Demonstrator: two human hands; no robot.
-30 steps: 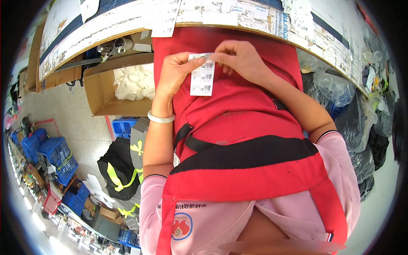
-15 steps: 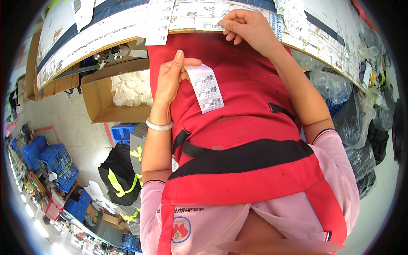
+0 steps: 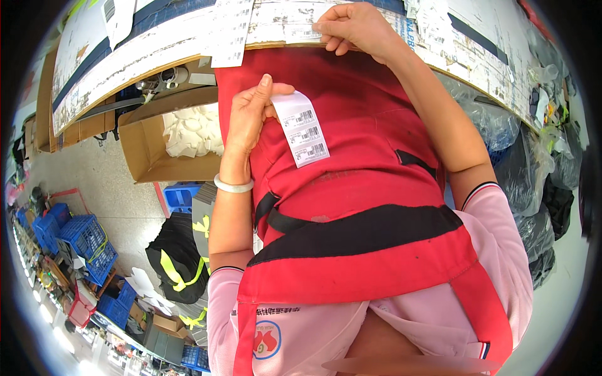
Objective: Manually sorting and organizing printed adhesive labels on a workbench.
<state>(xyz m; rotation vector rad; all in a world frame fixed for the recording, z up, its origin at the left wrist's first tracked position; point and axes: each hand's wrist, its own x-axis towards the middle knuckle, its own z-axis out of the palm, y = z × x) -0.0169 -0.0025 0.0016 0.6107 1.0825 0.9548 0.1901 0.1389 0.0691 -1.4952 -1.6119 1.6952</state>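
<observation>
My left hand [image 3: 249, 116] pinches the top of a short strip of white barcode labels [image 3: 307, 135], which hangs in front of my red apron. Its thumb points up and the index finger reaches across the top end of the strip. At the table's near edge, the fingertips of my right hand [image 3: 360, 30] are pinched at the right end of a small white label [image 3: 302, 32]. That label lies at the worn white tabletop [image 3: 269, 30]; whether it is stuck down I cannot tell.
A longer label sheet [image 3: 231, 34] hangs over the table edge. Below, on the left, an open cardboard box [image 3: 141, 147] holds off-white pieces [image 3: 191, 131]. Blue crates [image 3: 91, 244] and a black bundle with yellow ties [image 3: 179, 257] stand farther left. Clear plastic bags [image 3: 523, 169] crowd the right side.
My right hand has moved slightly up and left, farther over the tabletop, with its fingertips at the small label. The left hand and its strip have barely moved.
</observation>
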